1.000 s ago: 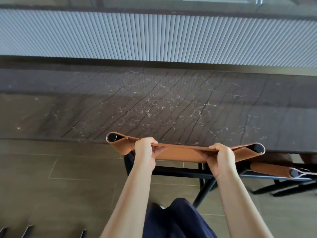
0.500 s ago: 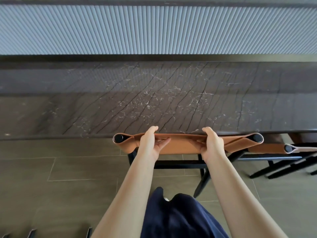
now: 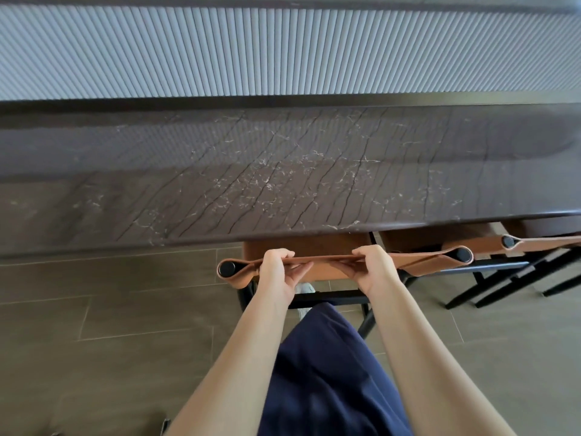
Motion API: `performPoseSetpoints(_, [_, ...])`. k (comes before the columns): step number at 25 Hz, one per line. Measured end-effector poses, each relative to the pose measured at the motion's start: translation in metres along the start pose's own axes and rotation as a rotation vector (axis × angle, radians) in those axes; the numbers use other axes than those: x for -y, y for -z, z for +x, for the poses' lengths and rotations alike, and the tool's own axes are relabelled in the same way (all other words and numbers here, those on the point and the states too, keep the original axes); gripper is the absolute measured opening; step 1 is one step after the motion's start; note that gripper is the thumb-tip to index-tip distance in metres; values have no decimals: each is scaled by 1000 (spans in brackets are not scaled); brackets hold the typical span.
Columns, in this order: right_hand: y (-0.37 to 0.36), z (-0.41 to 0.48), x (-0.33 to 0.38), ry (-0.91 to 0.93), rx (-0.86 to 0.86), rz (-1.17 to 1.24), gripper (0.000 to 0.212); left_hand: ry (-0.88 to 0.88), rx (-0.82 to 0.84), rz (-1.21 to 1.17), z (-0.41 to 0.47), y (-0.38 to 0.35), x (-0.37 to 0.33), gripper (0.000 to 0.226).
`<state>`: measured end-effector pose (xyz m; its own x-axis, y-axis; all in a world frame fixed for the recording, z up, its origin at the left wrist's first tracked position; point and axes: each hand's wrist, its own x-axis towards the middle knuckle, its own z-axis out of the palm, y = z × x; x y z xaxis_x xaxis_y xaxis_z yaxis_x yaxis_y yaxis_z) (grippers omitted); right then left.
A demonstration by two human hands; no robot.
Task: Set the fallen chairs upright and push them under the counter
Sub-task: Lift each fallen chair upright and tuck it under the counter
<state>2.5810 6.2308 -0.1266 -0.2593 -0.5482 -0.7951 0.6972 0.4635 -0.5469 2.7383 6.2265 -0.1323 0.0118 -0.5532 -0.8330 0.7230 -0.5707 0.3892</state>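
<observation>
Gripping the tan backrest (image 3: pixel 421 262) of the chair (image 3: pixel 314 245), the left hand (image 3: pixel 278 272) and right hand (image 3: pixel 374 267) are each closed over its top edge, fingers (image 3: pixel 278 253) curled on the far side and thumbs underneath. The chair is held upright, with its seat partly hidden beneath the counter (image 3: pixel 283 171) and the backrest just short of the counter's near edge. A second chair (image 3: pixel 540 243) is parked just beside it on the right, the end posts of the two backrests lying near each other.

The push is judged nearly done. Whether the backrest would pass under the edge cannot be told; if it meets it, the fingers could be pinched between backrest and counter, since they lie on the far side. A skewed push could knock the right post into the second chair. The legs could catch in a floor (image 3: pixel 125 294) joint and tip the frame, as the grip is placed high.
</observation>
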Motion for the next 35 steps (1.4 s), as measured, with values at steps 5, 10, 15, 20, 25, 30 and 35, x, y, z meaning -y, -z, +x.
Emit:
performPoseSetpoints(5, [17,-3,-15,98,-27,-66,28,10,8,65,-7,8,3,16])
performPoseSetpoints(10, [16,8,-32,149,15,-102,32,-43,41,89,1,25,-3,19])
performPoseSetpoints(15, [-1,26,-45,143,32,-106,22,-45,70,85,28,38,-12,22])
performPoseSetpoints(20, [-7,40,-50,148,18,-130,18,-51,58,64,48,43,-14,26])
performPoseSetpoints(25, [-7,35,-53,117,9,-131,19,-9,93,94,48,45,-15,26])
performPoseSetpoints(30, [6,26,-29,60,67,-133,14,11,109,90,39,47,-19,8])
performPoseSetpoints(35, [27,15,-18,19,116,-213,24,-4,80,42,19,47,-19,11])
